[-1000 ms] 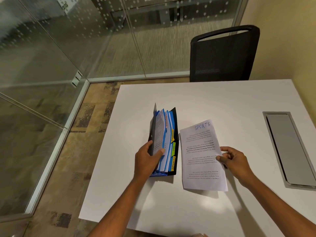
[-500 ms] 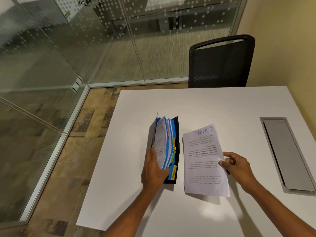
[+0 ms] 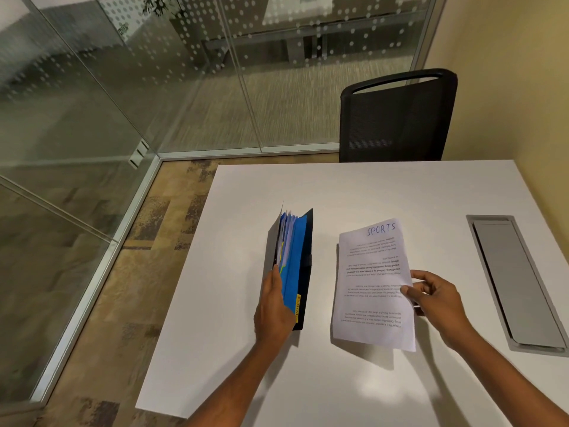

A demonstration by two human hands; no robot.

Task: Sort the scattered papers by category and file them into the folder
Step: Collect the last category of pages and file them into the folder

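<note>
L hand [image 3: 274,306] fingers clamp folder [image 3: 297,266] dividers back, exposing yellow-tabbed slot. R hand [image 3: 437,298] fingers pinch SPORTS sheet [image 3: 374,285] edge, sheet just off counter [image 3: 354,192], prob. ready to file.

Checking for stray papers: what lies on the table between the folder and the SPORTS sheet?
Nothing: the head view shows only a bare strip of white table between the folder and the SPORTS sheet.

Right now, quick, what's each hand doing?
Left hand: shut on the folder, spreading its dividers.
Right hand: pinching the SPORTS paper.
</note>
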